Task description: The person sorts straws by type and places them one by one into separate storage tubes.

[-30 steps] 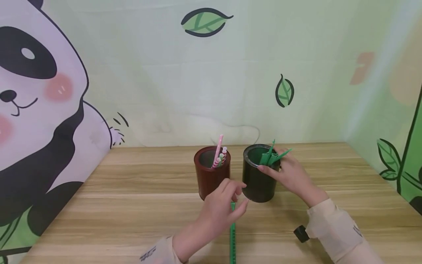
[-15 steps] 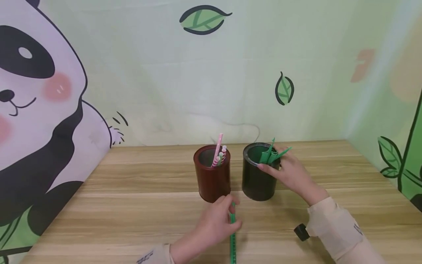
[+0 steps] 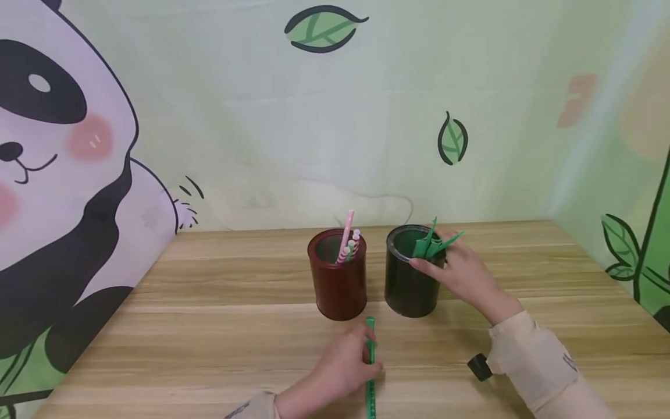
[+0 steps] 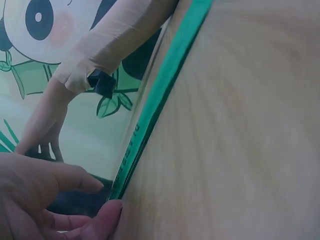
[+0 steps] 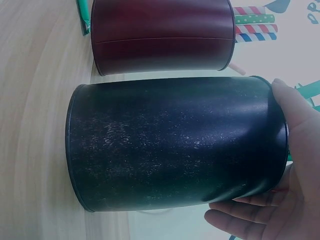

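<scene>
A long thin green wrapper strip (image 3: pixel 370 393) with dark lettering lies on the wooden table. My left hand (image 3: pixel 342 358) is over it, thumb and forefinger parted on the strip; in the left wrist view a fingertip (image 4: pixel 112 207) touches its end. My right hand (image 3: pixel 466 276) grips a black cylindrical pen holder (image 3: pixel 410 291) at its right rim, thumb in front, fingers behind. Green pointed strips (image 3: pixel 428 247) like the one on the table stick out of this holder. Beside it stands a dark red holder (image 3: pixel 339 291) with striped and dotted paper straws (image 3: pixel 349 247).
The wooden table (image 3: pixel 209 331) runs back to a green wall cloth (image 3: pixel 235 128) printed with a panda and leaves. A small black block (image 3: pixel 478 367) sits at the right sleeve's cuff.
My left hand has moved down and toward me from in front of the holders, onto the green strip. The right hand keeps its hold on the black pen holder.
</scene>
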`<act>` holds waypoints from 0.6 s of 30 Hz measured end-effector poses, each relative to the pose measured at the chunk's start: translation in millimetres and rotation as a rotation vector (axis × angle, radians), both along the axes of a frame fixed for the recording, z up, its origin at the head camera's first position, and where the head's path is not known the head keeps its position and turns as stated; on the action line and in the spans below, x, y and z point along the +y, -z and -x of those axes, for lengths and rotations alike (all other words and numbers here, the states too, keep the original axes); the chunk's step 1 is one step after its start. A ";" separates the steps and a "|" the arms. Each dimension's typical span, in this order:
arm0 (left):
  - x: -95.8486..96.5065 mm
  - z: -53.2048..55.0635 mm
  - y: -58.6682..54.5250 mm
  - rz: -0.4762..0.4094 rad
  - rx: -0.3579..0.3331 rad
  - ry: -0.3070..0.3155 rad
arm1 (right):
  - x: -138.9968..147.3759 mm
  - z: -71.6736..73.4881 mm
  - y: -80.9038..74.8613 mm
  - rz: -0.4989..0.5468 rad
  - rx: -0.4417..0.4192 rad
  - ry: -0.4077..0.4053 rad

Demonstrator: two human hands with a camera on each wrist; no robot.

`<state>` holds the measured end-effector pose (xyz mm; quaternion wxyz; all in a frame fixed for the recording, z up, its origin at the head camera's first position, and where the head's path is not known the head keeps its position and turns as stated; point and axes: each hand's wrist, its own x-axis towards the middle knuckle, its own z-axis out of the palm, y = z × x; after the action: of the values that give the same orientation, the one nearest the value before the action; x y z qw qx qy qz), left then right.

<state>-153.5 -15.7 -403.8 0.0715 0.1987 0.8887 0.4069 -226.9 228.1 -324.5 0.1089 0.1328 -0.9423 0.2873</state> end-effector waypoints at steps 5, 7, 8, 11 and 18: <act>3.3 -2.8 1.3 0.029 -0.003 -0.020 | -0.1 -0.5 0.2 0.008 -0.015 0.002; 3.9 -6.5 -7.4 0.045 -0.011 -0.026 | -0.1 -0.5 0.2 0.008 -0.016 0.002; 4.2 -6.7 -7.4 0.050 -0.015 -0.030 | 0.0 -0.5 0.2 0.006 -0.016 0.002; 4.6 -7.1 -7.9 0.054 -0.018 -0.037 | 0.3 -0.2 -0.1 0.003 -0.017 0.003; 5.3 -8.5 -8.7 0.052 -0.030 -0.048 | 1.0 -0.7 -0.6 0.005 -0.023 0.006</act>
<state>-145.0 -10.3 -395.1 0.0802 0.1695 0.9022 0.3884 -226.2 229.1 -323.9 0.0992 0.1265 -0.9432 0.2907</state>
